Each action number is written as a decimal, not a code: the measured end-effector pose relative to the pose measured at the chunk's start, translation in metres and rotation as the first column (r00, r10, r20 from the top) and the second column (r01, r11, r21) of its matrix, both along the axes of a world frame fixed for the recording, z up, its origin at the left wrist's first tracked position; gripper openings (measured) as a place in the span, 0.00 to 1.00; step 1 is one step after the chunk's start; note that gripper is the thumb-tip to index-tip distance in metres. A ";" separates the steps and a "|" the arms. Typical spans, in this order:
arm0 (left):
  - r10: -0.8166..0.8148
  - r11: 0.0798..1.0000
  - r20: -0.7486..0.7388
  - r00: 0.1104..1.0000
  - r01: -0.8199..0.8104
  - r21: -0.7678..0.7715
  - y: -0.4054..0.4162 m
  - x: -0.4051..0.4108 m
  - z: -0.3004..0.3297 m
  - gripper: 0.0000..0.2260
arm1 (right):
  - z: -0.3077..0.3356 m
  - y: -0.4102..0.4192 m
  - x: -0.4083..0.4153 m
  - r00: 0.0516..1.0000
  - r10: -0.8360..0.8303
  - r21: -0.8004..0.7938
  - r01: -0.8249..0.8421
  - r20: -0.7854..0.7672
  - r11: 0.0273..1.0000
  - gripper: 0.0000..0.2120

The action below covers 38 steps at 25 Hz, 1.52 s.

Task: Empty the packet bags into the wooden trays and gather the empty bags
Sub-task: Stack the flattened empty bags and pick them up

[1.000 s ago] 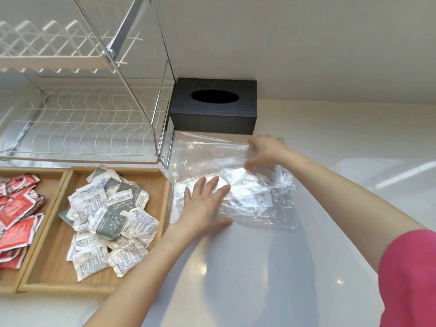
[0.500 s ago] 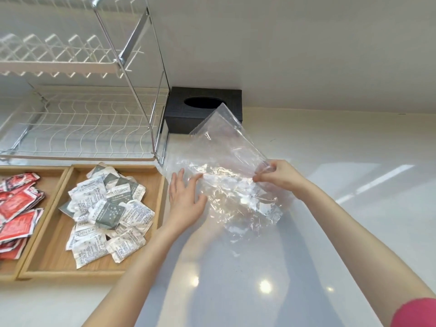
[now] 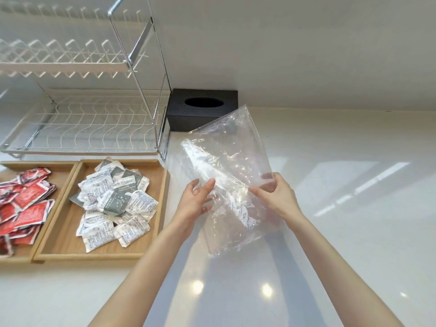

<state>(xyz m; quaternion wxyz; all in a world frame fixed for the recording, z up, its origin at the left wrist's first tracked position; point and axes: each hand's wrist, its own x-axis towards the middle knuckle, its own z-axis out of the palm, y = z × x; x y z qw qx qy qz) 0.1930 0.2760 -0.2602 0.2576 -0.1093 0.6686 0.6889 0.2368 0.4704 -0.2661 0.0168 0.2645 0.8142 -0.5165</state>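
A: Where is our clear crinkled plastic bag (image 3: 226, 166)?

B: Centre of the frame, lifted above the white counter (image 3: 354, 208). Our right hand (image 3: 276, 197) pinches its right edge; our left hand (image 3: 195, 201) touches it, fingers spread.

A: And the packets?

B: White-and-grey packets (image 3: 113, 204) fill the wooden tray (image 3: 162, 208), lower left.

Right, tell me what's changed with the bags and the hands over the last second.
The clear bags came up off the counter, where both hands had pressed them flat. The right hand now pinches their right edge, lifting them tilted in the air. The left hand left the counter too and touches them from the left, fingers loose. Both wooden trays and their packets lie as before.
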 end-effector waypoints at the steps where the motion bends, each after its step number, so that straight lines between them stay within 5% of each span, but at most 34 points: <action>1: 0.012 1.000 -0.003 1.000 -0.012 -0.009 -0.002 0.003 0.000 0.29 | 0.000 -0.004 0.004 1.000 0.008 0.004 -0.008 0.000 1.000 0.20; 5: 0.088 0.996 -0.014 0.996 -0.088 0.016 -0.015 0.010 0.006 0.20 | 0.002 -0.010 0.018 1.000 0.009 -0.112 -0.009 0.004 0.994 0.22; 13: 0.138 0.988 -0.146 0.980 -0.146 -0.047 -0.061 0.037 0.016 0.18 | 0.016 -0.030 0.044 0.992 -0.002 -0.286 -0.034 -0.125 0.957 0.09; 21: 0.194 0.980 -0.171 0.966 -0.200 -0.017 -0.135 0.074 0.027 0.11 | 0.027 -0.100 0.071 0.982 0.050 -0.289 -0.102 -0.184 0.952 0.06; 25: 0.188 0.980 -0.210 0.959 -0.197 -0.021 -0.188 0.104 0.027 0.13 | 0.028 -0.156 0.093 0.982 0.070 -0.223 -0.108 -0.173 0.969 0.12; 38: 0.246 0.929 -0.254 0.936 -0.302 -0.213 -0.373 0.237 -0.005 0.10 | 0.004 -0.345 0.217 0.979 0.197 -0.200 -0.204 -0.054 0.958 0.17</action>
